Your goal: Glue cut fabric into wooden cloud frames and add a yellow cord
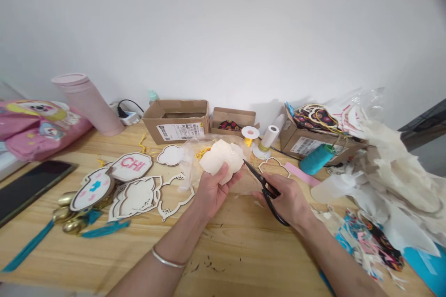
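Observation:
My left hand [213, 189] is closed around a cream cloud-shaped padded piece [220, 159], held up above the wooden table [223, 246]. My right hand [287, 200] grips black scissors [265, 185], whose blades point up and left at the piece's right edge. A thin clear plastic bag [190, 153] lies just behind the piece. A silver bangle [167, 260] circles my left wrist.
Cloud-shaped wooden cutouts [134, 192], one lettered CHI, lie at left with gold bells and teal tassels [75, 222]. A phone [29, 185], pink bottle [88, 102] and pink bag sit far left. Cardboard boxes [177, 120], thread spools [315, 158] and paper scraps [376, 222] crowd the back and right.

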`<state>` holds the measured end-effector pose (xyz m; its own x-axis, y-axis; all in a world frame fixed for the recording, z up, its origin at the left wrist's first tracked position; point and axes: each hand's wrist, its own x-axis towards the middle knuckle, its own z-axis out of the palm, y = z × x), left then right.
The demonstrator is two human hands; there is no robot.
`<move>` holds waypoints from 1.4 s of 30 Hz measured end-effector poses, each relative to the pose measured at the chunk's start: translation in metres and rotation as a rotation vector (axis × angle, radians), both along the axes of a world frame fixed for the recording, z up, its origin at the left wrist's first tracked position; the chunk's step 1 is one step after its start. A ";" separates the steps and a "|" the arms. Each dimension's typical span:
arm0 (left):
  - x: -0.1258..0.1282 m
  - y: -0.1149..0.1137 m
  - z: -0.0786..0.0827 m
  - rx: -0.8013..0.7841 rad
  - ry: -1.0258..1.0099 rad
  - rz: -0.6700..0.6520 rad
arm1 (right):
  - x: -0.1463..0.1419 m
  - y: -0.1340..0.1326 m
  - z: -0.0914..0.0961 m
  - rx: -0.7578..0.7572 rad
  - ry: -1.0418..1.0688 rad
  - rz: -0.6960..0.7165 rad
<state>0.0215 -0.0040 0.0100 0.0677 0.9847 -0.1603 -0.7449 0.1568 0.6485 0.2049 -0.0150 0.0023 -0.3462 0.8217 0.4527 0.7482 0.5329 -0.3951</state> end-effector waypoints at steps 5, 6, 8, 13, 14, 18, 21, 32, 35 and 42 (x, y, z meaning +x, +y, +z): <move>0.000 0.001 -0.001 0.007 -0.009 0.009 | 0.002 0.000 -0.001 -0.034 0.007 -0.023; 0.000 0.001 -0.001 0.009 -0.008 0.008 | 0.002 0.000 -0.001 -0.023 0.008 -0.027; 0.000 0.001 -0.001 0.012 -0.005 0.007 | 0.002 0.001 -0.001 0.001 0.012 -0.032; 0.002 0.000 -0.001 0.007 0.003 0.004 | -0.001 0.001 0.001 0.064 0.005 -0.040; 0.002 0.000 -0.002 0.004 0.006 0.006 | -0.002 0.001 0.001 0.075 0.000 -0.039; 0.004 0.000 -0.004 0.012 0.011 0.020 | -0.003 0.000 0.000 0.124 -0.031 -0.055; 0.005 0.000 -0.004 0.014 0.008 0.037 | -0.004 -0.001 -0.001 0.167 -0.053 -0.074; 0.006 -0.001 -0.002 -0.014 -0.004 0.047 | -0.004 -0.001 -0.003 0.223 -0.095 -0.125; 0.006 -0.001 -0.003 -0.019 -0.004 0.044 | -0.003 -0.001 -0.005 0.226 -0.093 -0.126; 0.007 -0.001 -0.001 -0.017 -0.004 0.045 | -0.002 -0.001 -0.004 0.237 -0.112 -0.099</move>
